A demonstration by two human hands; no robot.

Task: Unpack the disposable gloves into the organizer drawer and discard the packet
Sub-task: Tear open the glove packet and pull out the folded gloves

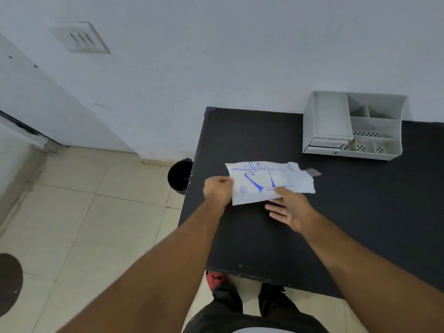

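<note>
Fingers of the left hand (218, 190) pinch the glove packet (269, 182) edge; right hand (287, 207) presses it, fingers spread. Thin, limp, probably slippery; best gripped by the torn end.

Dim, flat, bluish indoor light; soft shadows beneath the hands; wide-angle bending at edges; slight overall softness.

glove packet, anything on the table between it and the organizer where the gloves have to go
Nothing visible does. The glove packet, held by the left hand with the right hand at its lower edge, sits over the black table. The stretch of tabletop up to the grey organizer shows nothing on it. Its drawers look shut.
</note>
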